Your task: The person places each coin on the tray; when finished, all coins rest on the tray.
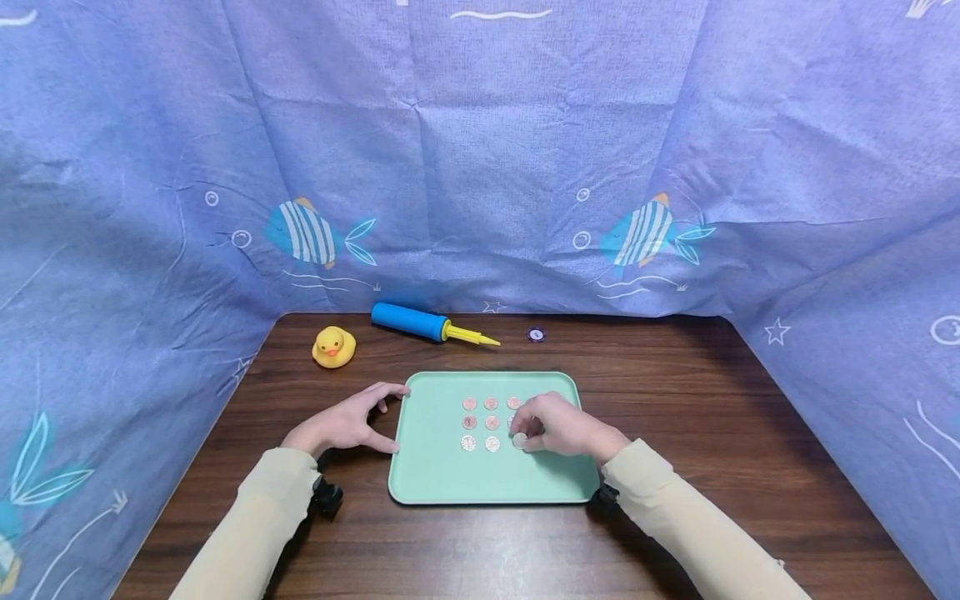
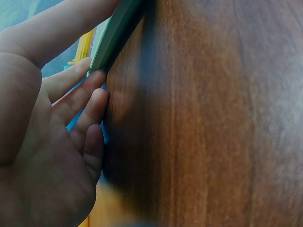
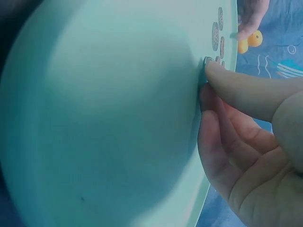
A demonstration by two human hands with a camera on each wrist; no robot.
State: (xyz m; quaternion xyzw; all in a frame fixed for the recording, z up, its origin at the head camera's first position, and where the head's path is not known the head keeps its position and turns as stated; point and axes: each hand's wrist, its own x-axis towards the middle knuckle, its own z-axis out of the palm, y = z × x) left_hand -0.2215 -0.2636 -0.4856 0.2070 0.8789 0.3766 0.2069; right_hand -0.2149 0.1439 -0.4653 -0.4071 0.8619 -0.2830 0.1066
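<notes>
On the wooden table lies a mint-green tray [image 1: 427,479] with several coins in neat rows. Those at the back are copper-coloured, such as one coin [image 1: 491,422], and those at the front are silvery. My right hand [image 1: 564,427] reaches over the tray's right side and pinches a silvery coin [image 1: 520,440] at the right end of the front row. In the right wrist view, thumb and fingertips meet at that coin, close over the tray. My left hand [image 1: 345,425] touches the tray's left rim with spread thumb and fingers; its palm stays off the tray.
Behind the tray lie a blue hand pump [image 1: 408,321] with a yellow nozzle and a small dark poker chip [image 1: 536,334]. A yellow rubber duck [image 1: 333,347] sits at the back left. Blue fish-patterned cloth [image 1: 487,167] hangs around the back and sides of the table.
</notes>
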